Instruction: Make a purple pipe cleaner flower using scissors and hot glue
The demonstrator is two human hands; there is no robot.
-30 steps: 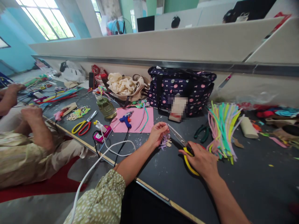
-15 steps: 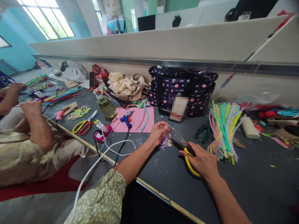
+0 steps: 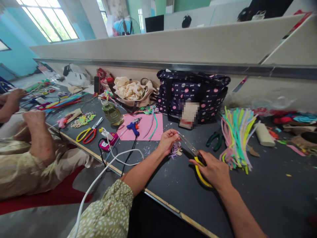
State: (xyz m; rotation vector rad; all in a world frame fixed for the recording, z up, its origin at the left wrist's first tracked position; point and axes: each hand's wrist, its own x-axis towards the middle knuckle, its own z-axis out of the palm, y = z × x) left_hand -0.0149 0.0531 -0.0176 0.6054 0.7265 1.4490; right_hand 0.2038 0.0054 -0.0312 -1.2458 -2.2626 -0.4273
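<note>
My right hand [image 3: 214, 168] is wrapped round the yellow handle of a pair of scissors [image 3: 189, 145], whose blades point up and left. At the blade tips, my left hand [image 3: 168, 140] is closed in a pinch; what it holds is too small to make out. Just below these fingertips lies a small pile of purple and cream cut pieces [image 3: 176, 150] on the dark table [image 3: 173, 191]. To the left, a blue glue gun [image 3: 134, 127] rests on a pink sheet [image 3: 158, 127] beside purple and green stems.
A bundle of coloured pipe cleaners [image 3: 237, 138] and green pliers [image 3: 215, 141] lie at the right. Behind stands a dark patterned bag [image 3: 210, 96]. A bottle [image 3: 112, 113], red-and-yellow scissors [image 3: 90, 131] and a white cable [image 3: 92, 185] are leftward. Another person's hands show at far left.
</note>
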